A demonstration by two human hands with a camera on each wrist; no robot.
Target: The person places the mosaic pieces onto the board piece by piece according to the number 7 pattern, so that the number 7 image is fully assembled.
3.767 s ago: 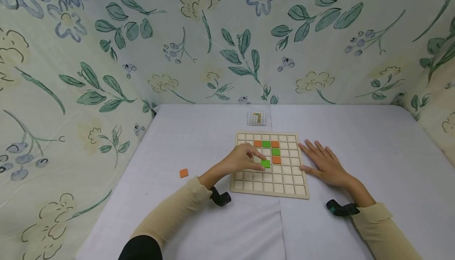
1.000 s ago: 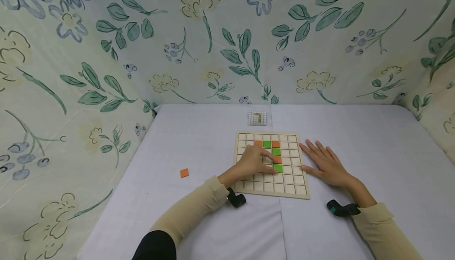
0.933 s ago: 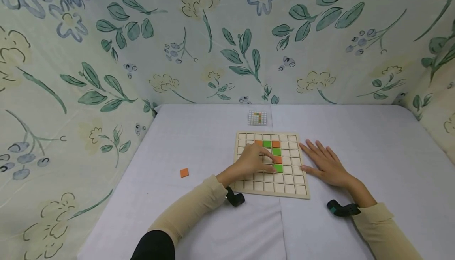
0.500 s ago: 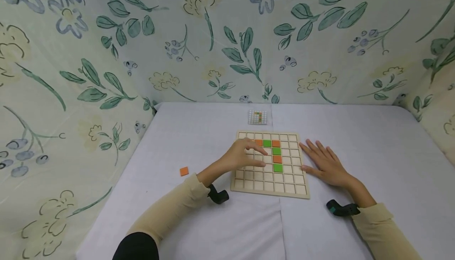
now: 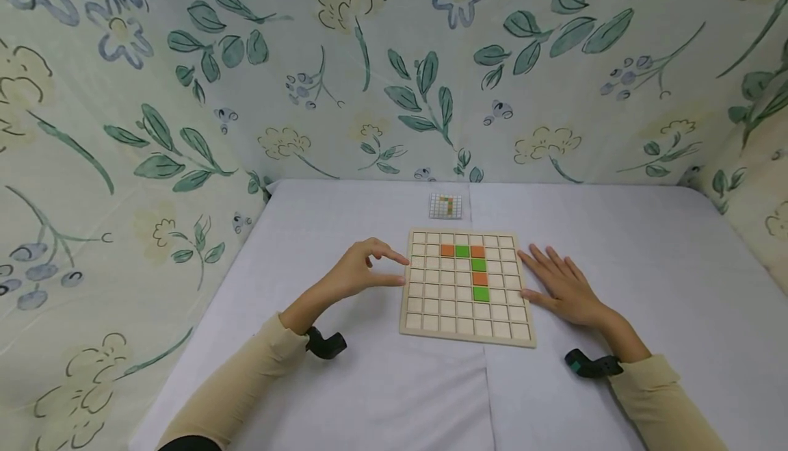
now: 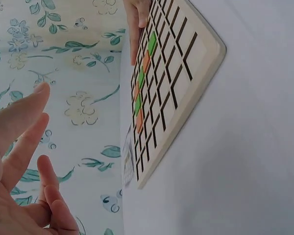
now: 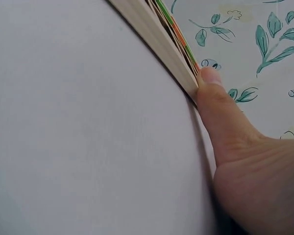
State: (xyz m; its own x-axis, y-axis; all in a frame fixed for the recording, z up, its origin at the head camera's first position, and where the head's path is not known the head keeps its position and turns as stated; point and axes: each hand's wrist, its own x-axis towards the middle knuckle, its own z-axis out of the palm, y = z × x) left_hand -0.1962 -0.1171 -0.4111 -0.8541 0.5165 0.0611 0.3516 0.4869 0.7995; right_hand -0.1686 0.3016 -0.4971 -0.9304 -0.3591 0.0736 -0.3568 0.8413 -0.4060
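A wooden grid board (image 5: 438, 307) lies flat on the table. Its cells hold orange and green square tiles in a bent line, with an orange tile (image 5: 447, 251) at one end and a green tile (image 5: 481, 293) at the other. My left hand (image 5: 353, 272) hovers at the board's left edge, thumb and index finger spread apart with nothing between them. In the left wrist view its fingers (image 6: 24, 147) are likewise bare. Flat on the cloth, my right hand (image 5: 563, 290) touches the board's right edge; its thumb (image 7: 220, 107) meets that edge in the right wrist view.
Behind the board lies a small card (image 5: 445, 206) printed with a grid and a coloured pattern. White cloth (image 5: 628, 246) covers the table, and a floral curtain (image 5: 394, 81) hangs at the back and sides.
My left hand set the green tile into the lower cell, let go and moved left off the board. The loose orange tile on the left is now hidden by my left arm. My right hand stayed put.
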